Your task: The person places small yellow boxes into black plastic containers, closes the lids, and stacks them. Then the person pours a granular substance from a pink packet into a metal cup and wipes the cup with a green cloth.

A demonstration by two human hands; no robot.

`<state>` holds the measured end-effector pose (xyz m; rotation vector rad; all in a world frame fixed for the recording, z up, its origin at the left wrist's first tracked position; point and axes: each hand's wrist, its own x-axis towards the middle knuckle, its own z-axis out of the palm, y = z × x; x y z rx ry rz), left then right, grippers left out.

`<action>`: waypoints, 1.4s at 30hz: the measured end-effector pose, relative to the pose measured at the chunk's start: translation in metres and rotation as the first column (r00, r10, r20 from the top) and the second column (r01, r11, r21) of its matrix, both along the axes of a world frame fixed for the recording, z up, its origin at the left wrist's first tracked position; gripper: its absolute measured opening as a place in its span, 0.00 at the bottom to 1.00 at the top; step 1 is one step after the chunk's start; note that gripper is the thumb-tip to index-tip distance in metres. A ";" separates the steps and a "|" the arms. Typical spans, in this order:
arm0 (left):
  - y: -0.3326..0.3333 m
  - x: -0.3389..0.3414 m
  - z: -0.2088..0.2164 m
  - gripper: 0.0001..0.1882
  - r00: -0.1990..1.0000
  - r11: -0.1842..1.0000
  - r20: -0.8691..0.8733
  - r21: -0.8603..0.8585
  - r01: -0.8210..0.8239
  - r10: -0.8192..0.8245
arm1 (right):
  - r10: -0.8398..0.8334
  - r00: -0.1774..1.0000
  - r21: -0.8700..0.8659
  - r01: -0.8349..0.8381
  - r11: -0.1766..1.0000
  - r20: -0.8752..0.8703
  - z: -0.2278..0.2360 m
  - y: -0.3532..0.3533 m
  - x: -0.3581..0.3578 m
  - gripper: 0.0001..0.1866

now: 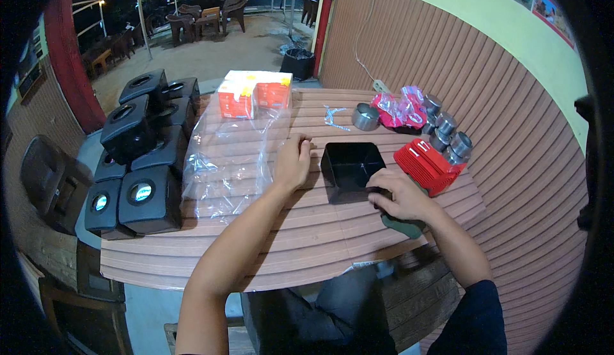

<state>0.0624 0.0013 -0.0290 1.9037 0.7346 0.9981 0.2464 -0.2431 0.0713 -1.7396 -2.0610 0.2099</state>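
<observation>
The black open-topped box (347, 190) sits on the table (307, 253) between both hands, presumably for easy reach; the right hand (405, 195) bends its fingers at the near-right wall, perhaps steadying it, grip unclear; the left hand (294, 164) curls loosely beside it, contents hidden.

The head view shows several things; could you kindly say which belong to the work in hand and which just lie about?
Likely in use: black open box, by the right hand; green item, by that hand; perhaps the stacked black boxes.
Apparently lying about: red ribbed item, pink packet, metal cups.
</observation>
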 end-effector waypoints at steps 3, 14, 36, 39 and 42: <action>0.001 0.001 0.000 0.18 0.993 0.997 0.109 -0.061 0.044 -0.037 | 0.038 0.939 -0.108 -0.080 0.991 -0.341 0.017 0.023 0.028 0.13; 0.005 0.004 0.001 0.29 0.985 0.989 0.096 0.042 0.140 -0.144 | -0.479 0.768 -0.367 0.630 0.685 0.425 0.000 0.143 0.222 0.15; -0.002 -0.002 0.007 0.27 0.976 0.907 0.021 0.375 0.194 -0.217 | -0.444 0.857 0.606 0.504 0.615 -0.262 0.095 0.098 0.137 0.13; -0.009 -0.004 0.007 0.23 0.977 0.914 -0.112 0.346 0.211 -0.183 | -0.327 0.828 0.507 0.543 0.669 -0.455 0.076 0.096 0.130 0.11; -0.015 -0.004 0.011 0.20 0.984 0.958 -0.094 0.231 0.169 -0.151 | -0.233 0.768 0.429 0.550 0.716 -0.596 0.041 0.107 0.135 0.11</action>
